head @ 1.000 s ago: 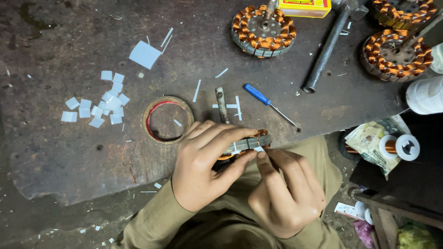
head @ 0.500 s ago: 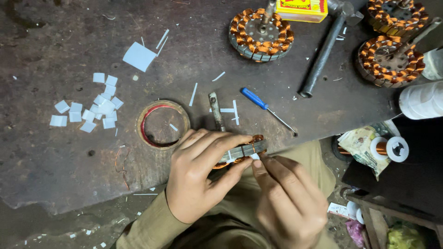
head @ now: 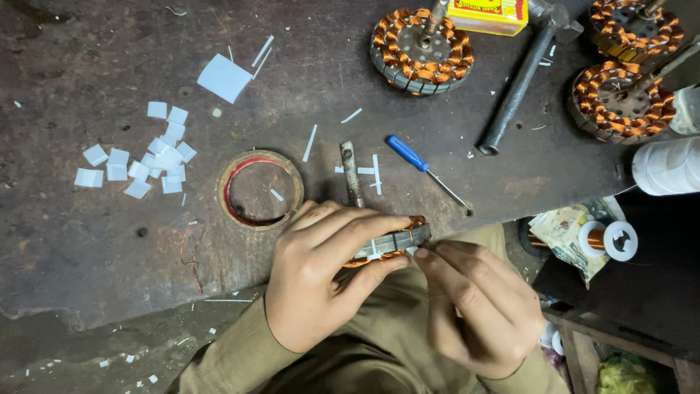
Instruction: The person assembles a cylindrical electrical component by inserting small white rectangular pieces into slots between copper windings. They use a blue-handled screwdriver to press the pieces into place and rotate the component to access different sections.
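Observation:
My left hand (head: pixel 321 273) grips a round motor stator (head: pixel 394 242) with copper windings, held on edge at the near edge of the dark workbench (head: pixel 95 255). Its fingers wrap over the metal rim. My right hand (head: pixel 477 310) is beside it, its fingertips pinched at the stator's right side on a small white paper strip. Most of the stator is hidden under my left hand.
A ring of tape (head: pixel 260 190), a pile of white paper squares (head: pixel 142 157), a metal tool (head: pixel 351 174) and a blue screwdriver (head: pixel 423 169) lie on the bench. Two wound stators (head: pixel 421 42) (head: pixel 620 98), a hammer (head: pixel 521 76), a yellow box (head: pixel 490 14) and wire spools (head: pixel 667 166) (head: pixel 611 239) are farther off.
The view has shifted slightly, and both hands have stayed at the stator. My right fingertips have moved a little closer to its rim.

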